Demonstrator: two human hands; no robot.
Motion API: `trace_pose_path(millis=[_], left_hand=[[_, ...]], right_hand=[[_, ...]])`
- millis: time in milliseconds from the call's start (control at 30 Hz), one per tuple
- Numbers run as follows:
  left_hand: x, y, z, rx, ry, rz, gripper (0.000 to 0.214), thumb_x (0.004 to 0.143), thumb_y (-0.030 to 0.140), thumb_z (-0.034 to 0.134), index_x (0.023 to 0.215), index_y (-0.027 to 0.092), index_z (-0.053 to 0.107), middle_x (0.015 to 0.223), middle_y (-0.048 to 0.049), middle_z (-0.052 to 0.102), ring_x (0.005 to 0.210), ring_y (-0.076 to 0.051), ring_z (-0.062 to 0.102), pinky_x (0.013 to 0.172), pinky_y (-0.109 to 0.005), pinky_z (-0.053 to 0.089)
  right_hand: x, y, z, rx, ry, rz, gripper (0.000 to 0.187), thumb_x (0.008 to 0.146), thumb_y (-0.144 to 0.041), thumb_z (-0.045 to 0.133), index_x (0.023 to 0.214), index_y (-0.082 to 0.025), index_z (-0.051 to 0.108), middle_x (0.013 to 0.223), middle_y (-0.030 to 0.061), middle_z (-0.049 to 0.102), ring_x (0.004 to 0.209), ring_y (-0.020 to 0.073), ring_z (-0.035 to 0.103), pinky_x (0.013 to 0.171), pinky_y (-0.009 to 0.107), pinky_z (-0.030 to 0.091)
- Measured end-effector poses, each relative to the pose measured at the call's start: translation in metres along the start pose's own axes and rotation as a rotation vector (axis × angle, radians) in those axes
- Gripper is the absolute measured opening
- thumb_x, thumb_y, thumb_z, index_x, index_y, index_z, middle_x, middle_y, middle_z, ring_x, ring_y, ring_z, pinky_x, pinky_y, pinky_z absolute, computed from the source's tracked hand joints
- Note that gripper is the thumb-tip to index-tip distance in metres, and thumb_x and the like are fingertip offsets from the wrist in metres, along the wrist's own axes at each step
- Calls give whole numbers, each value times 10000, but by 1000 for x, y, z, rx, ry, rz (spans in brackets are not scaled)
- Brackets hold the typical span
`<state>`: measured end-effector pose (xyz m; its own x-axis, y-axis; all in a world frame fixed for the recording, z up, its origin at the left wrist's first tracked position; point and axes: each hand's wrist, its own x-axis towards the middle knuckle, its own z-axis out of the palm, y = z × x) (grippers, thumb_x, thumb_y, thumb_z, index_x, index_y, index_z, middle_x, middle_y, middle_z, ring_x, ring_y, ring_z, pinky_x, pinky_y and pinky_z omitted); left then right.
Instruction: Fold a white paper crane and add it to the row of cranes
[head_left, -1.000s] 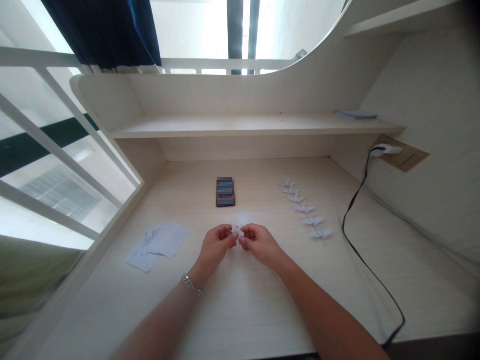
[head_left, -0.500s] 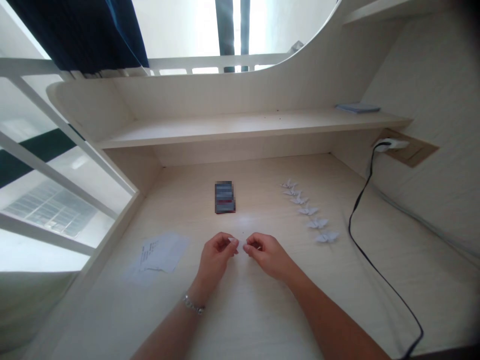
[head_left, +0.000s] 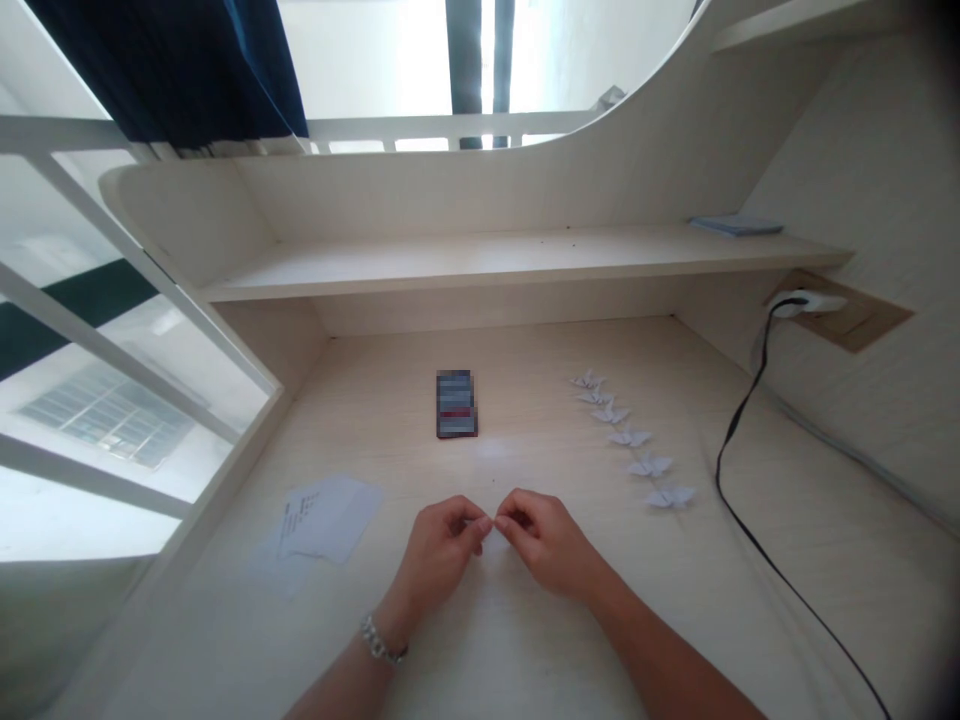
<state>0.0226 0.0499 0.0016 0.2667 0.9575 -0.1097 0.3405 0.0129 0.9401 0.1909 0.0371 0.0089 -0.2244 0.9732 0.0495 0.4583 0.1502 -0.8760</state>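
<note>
My left hand [head_left: 444,548] and right hand [head_left: 551,545] pinched nearly closed, fingertips almost meeting on a paper scrap [head_left: 493,520], mostly hidden, at mid-desk [head_left: 517,650]. Folded birds [head_left: 630,438] in line, right; sheets [head_left: 337,515] left.

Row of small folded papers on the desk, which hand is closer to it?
Right. The right hand is just left of the row of small folded papers; the left hand is farther left of it.
</note>
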Motion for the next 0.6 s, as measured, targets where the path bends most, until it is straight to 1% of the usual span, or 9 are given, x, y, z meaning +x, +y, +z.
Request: trace_pose_path(millis=[67, 200, 233, 333, 400, 433, 500, 600], left_hand=[[1, -1, -1, -20, 9, -30, 255, 739, 392, 585, 666, 154, 641, 532, -20, 609, 511, -147, 553, 504, -235, 398], [2, -2, -1, -56, 53, -27, 253, 714, 391, 618, 661, 147, 661, 532, -27, 623, 509, -143, 555, 512, -234, 405], [2, -1, 0, -92, 64, -17, 248, 715, 384, 620, 685, 143, 668, 564, -35, 640, 528, -144, 563, 530, -236, 416], [2, 0, 2, -203, 19, -32, 246, 706, 373, 636, 729, 130, 669, 566, -40, 644, 535, -146, 571, 530, -236, 425], [2, 1, 2, -225, 20, -26, 237, 700, 362, 647, 717, 126, 658, 560, -38, 640, 527, -141, 570, 523, -233, 424], [2, 0, 2, -224, 39, -17, 230, 698, 355, 651, 710, 125, 652, 563, -36, 639, 525, -138, 568, 521, -231, 424], [3, 0, 1, -218, 94, 5, 218, 697, 340, 656, 715, 123, 648, 559, -30, 632, 519, -133, 565, 516, -228, 425], [3, 0, 1, -260, 116, 25, 204, 683, 318, 672, 738, 123, 648, 568, -29, 638, 539, -138, 581, 528, -230, 439]], right_hand=[[2, 4, 2, 38, 15, 17, 132, 804, -238, 520, 721, -180, 605, 646, 5, 584, 609, 135, 510, 554, 239, 362], [3, 6, 4, 130, -28, 50, 145, 819, -264, 500, 757, -178, 599, 626, -7, 565, 593, 129, 512, 540, 232, 373], [3, 5, 5, 126, -7, 47, 153, 824, -263, 493, 748, -178, 594, 624, -7, 565, 591, 128, 512, 540, 232, 374], [1, 2, 6, 73, 112, 27, 163, 826, -267, 494, 727, -179, 590, 626, -4, 566, 598, 127, 505, 559, 239, 377], [1, 1, 9, 127, 137, 38, 158, 827, -282, 497, 753, -178, 592, 653, 2, 579, 614, 129, 517, 571, 240, 390], [1, 2, 10, 188, 119, 52, 159, 828, -292, 497, 775, -176, 592, 668, 5, 586, 620, 129, 526, 573, 239, 398], [2, 3, 12, 291, 38, 53, 140, 786, -306, 561, 806, -170, 589, 699, 6, 597, 630, 126, 530, 572, 234, 409], [3, 4, 14, 351, -3, 79, 154, 762, -312, 589, 739, -161, 578, 635, -4, 572, 588, 118, 509, 537, 226, 394]])
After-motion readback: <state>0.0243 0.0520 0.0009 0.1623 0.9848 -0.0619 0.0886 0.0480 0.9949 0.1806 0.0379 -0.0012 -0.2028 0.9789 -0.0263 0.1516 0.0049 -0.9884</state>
